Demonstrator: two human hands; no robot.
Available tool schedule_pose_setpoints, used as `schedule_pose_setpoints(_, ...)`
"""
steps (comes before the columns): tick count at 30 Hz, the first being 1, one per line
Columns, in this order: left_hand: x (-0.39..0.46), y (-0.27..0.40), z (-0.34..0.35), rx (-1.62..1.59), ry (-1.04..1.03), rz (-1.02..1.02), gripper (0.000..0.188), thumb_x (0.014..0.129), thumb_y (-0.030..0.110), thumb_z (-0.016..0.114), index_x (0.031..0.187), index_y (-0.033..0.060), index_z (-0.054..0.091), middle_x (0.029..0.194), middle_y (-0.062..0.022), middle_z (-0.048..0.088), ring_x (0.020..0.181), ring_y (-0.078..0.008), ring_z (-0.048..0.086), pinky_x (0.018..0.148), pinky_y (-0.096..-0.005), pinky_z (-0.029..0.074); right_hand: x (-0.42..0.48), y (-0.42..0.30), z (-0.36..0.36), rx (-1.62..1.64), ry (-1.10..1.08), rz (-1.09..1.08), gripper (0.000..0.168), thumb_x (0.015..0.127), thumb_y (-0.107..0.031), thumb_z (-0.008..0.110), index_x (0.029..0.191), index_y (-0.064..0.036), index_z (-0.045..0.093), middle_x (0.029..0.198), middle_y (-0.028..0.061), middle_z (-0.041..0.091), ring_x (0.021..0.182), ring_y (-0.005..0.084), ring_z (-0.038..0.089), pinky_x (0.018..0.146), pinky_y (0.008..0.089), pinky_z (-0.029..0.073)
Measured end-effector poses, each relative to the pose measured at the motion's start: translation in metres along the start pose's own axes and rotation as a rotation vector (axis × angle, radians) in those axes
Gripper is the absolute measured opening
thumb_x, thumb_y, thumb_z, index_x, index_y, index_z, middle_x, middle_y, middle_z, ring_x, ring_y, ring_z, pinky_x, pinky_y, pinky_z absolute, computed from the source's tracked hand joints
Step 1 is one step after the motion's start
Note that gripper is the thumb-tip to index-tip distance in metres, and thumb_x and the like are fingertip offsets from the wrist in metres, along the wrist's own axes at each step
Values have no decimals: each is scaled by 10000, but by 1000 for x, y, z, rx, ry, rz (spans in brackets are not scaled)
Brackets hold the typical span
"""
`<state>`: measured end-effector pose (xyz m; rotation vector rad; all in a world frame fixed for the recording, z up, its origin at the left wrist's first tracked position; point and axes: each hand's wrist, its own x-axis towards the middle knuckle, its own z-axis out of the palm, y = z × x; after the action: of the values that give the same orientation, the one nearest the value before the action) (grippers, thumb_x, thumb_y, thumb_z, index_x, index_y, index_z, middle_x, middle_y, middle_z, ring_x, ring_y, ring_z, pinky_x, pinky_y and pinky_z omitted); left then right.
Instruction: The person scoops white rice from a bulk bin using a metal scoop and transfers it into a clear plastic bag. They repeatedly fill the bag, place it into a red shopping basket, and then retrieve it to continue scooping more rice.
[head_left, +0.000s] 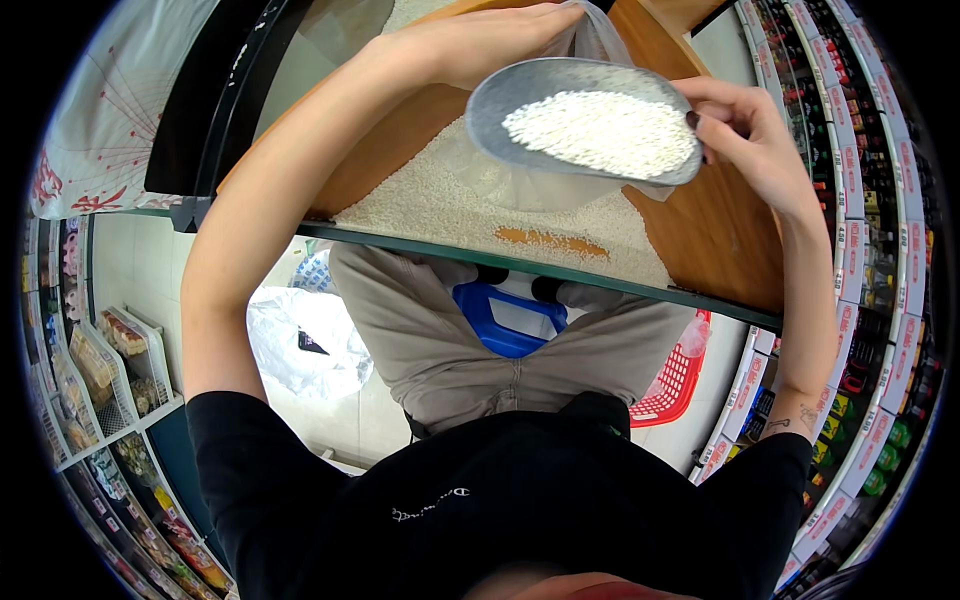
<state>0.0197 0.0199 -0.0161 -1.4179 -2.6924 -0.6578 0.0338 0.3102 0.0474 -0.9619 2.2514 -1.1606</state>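
Note:
My right hand (750, 135) grips the near end of a grey metal scoop (487, 112), which carries a heap of white rice (600, 131). The scoop is above a clear plastic bag (517, 184) that hangs over loose rice (420, 202) in a wooden bin (720, 240). My left hand (510, 37) reaches across behind the scoop, its fingers closed on the bag's gathered upper part. The scoop hides part of the bag and its mouth, so I cannot tell whether the scoop is inside it.
A green-edged rim (465, 259) runs along the bin's near side. Below are a blue plastic stool (517, 345), a white plastic bag (300, 367) on the floor and a red basket (675, 390). Stocked shelves (847, 300) stand at the right, others (112, 420) at the left.

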Motion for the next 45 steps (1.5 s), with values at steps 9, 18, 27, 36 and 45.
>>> schedule_pose_setpoints(9, 1, 9, -5, -3, -97, -91, 710, 785, 21, 575, 1366, -116, 191, 1256, -293, 442, 1197, -369, 456, 1013, -353, 387, -8, 18, -17, -732, 340, -17, 291, 833, -137, 558, 1088, -51, 668, 693, 109, 659, 632, 184, 641, 615, 282, 486)
schedule_pose_setpoints(18, 1, 14, -11, -18, -145, -144, 818, 747, 22, 614, 1392, -126, 134, 1342, -319, 374, 1259, -372, 416, 1041, -361, 369, -2, 15, 12, -1019, 387, -94, 253, 856, -199, 612, 1101, -159, 664, 727, 62, 684, 659, 255, 655, 579, 360, 510)
schedule_pose_setpoints(27, -1, 10, -5, -28, -86, -98, 786, 751, 15, 591, 1388, -126, 152, 1306, -315, 410, 1234, -368, 438, 1030, -360, 375, -3, 6, 6, -1205, 421, -303, 326, 830, -195, 647, 1149, -254, 628, 727, 26, 660, 633, 213, 638, 545, 337, 489)
schedule_pose_setpoints(36, -8, 6, 8, 120, -8, -205, 805, 734, -38, 612, 1424, -39, 197, 1399, -248, 362, 1275, -325, 420, 1064, -342, 383, -14, -46, -2, -767, 218, -274, 321, 818, -79, 643, 1133, -136, 651, 727, 66, 666, 653, 197, 678, 558, 309, 511)
schedule_pose_setpoints(45, 5, 12, 2, 52, -50, -235, 897, 670, -71, 642, 1437, -45, 178, 1384, -222, 389, 1285, -322, 407, 1044, -329, 399, 34, 4, 111, -953, -414, -166, 125, 789, -85, 636, 821, 36, 632, 679, 216, 636, 686, 365, 659, 613, 420, 535)
